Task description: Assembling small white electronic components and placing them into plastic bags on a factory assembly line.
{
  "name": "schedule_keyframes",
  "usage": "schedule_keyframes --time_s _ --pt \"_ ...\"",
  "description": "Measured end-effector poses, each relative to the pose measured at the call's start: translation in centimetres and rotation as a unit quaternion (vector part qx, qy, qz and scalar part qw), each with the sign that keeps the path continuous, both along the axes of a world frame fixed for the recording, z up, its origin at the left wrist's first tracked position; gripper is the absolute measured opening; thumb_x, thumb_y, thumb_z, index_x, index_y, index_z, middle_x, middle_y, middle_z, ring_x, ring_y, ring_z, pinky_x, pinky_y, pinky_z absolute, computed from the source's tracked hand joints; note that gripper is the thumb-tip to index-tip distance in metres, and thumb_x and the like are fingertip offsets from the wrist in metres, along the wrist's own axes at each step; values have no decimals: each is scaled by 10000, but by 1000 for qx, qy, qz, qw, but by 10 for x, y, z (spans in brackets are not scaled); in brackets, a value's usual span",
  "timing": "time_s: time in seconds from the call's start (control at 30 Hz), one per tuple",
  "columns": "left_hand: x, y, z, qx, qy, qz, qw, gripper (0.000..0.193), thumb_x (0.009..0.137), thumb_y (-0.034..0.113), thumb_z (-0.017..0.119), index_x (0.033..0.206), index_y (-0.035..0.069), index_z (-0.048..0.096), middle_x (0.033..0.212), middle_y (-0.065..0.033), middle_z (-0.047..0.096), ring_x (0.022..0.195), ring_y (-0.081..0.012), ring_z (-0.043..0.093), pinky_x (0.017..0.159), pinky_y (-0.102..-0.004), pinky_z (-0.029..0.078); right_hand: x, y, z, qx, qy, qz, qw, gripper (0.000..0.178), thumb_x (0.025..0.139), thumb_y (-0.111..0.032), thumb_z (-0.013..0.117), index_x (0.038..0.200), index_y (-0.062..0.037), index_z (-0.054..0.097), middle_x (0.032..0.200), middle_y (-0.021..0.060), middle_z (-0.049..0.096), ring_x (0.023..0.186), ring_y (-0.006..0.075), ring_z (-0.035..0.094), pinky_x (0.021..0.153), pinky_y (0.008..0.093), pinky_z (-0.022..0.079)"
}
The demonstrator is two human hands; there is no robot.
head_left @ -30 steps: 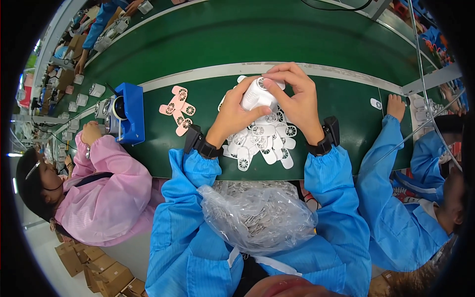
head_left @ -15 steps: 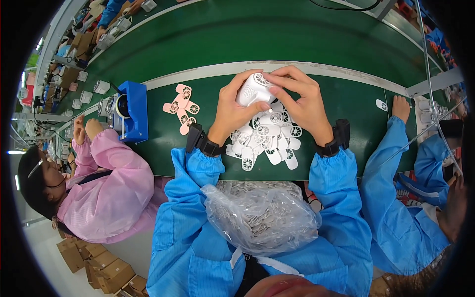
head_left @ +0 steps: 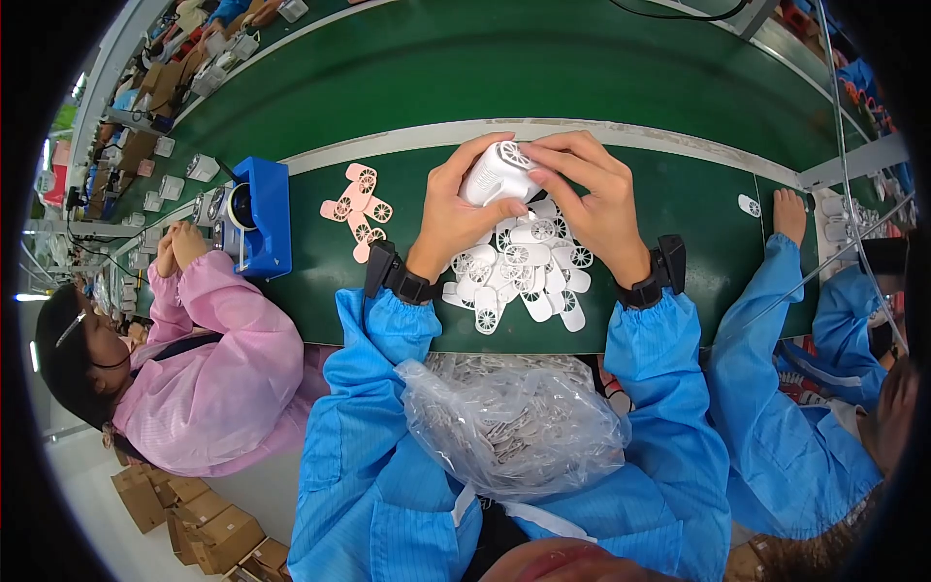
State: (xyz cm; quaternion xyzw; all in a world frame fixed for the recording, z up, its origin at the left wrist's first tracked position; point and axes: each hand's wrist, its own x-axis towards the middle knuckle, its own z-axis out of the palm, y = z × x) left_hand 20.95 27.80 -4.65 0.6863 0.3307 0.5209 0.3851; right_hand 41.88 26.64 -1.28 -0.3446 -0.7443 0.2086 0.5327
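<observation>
A white plastic housing point(head_left: 488, 181) with a round spoked grille at its upper end is held over the green table. My left hand point(head_left: 449, 215) is wrapped around its left side, thumb along the front. My right hand point(head_left: 603, 202) closes on its right side, fingertips and thumb pressing at the grille's edge. Just below lies a loose pile of white grille plates point(head_left: 524, 254), flat tabs with spoked round openings. Several pink grille plates point(head_left: 357, 206) lie left of my left hand. What my fingers cover on the housing is hidden.
An open clear plastic bag point(head_left: 514, 427) full of plates rests at my lap. A blue tape dispenser point(head_left: 267, 218) stands at left, beside a person in pink point(head_left: 208, 359). At right a co-worker's hand point(head_left: 789, 215) touches the table near a single white plate point(head_left: 749, 206).
My hands and the housing have barely moved; the housing tilts very slightly. The person in pink has brought both hands together.
</observation>
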Motion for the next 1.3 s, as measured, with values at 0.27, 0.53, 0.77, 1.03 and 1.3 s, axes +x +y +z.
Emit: schedule_keyframes --time_s 0.27,0.53,0.77,1.03,1.3 --pt "-6 4 -2 29 30 -12 999 873 694 253 1026 1444 43 630 1189 -145 759 1062 -207 738 935 -347 588 0 2 0 -15 10 27 999 276 896 34 777 1170 13 804 1106 119 760 976 230 721 829 320 576" --pt "-4 2 -15 25 8 -15 1000 1037 679 260 1034 1550 80 501 1179 -171 747 1073 -253 747 949 -375 591 6 2 0 -54 10 46 997 266 909 21 776 1173 12 807 1110 121 755 974 226 719 841 320 576" --pt "0 4 -17 60 20 -10 998 956 688 251 1029 1490 75 539 1208 -168 740 1084 -266 745 960 -387 592 13 1 3 -58 -11 51 997 263 914 14 775 1175 1 813 1087 117 746 969 223 725 835 318 578" --pt "-1 4 -11 52 42 -16 998 815 723 253 1008 1394 58 587 1207 -156 744 1093 -266 743 946 -388 591 15 3 2 -75 -9 53 996 261 917 14 772 1174 -2 815 1086 117 739 948 216 722 820 315 579" --pt "9 13 -16 24 1 -17 1000 701 798 244 964 1355 75 573 1147 -121 746 1027 -227 736 889 -355 590 14 8 -6 -59 -35 28 997 337 910 -27 794 1245 -2 775 1144 149 726 1019 261 723 862 341 583"
